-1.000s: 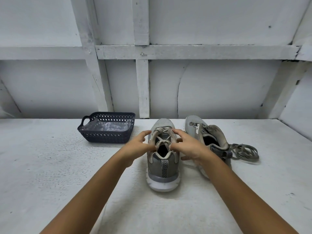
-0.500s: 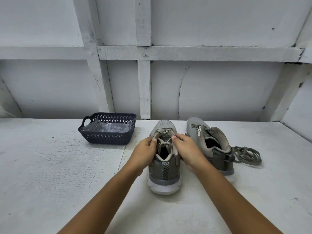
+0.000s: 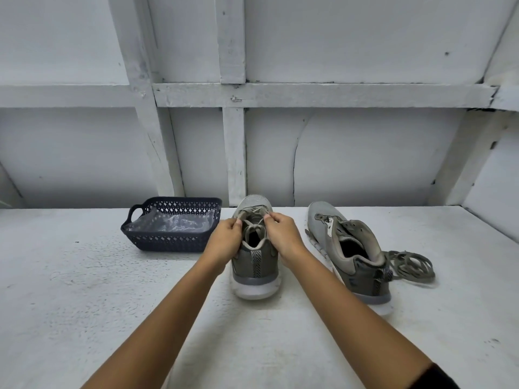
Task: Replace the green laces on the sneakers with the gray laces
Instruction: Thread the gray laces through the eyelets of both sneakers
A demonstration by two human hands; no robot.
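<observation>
A grey-green sneaker (image 3: 254,265) stands heel towards me in the middle of the white surface. My left hand (image 3: 224,240) and my right hand (image 3: 283,237) sit on either side of its opening, each pinching the lace (image 3: 254,224) threaded through the upper eyelets. A second sneaker (image 3: 348,256) leans to the right of it, with no lace visible in its eyelets. A loose pile of greenish lace (image 3: 410,265) lies behind that sneaker's heel.
A dark plastic basket (image 3: 171,242) lined with clear plastic sits at the left, close to the wall. A white-painted wall with wooden beams (image 3: 236,153) runs along the back of the surface (image 3: 84,290).
Both hands have moved forward along the sneaker from its collar to the upper eyelets and closed on the lace. The view has shifted slightly.
</observation>
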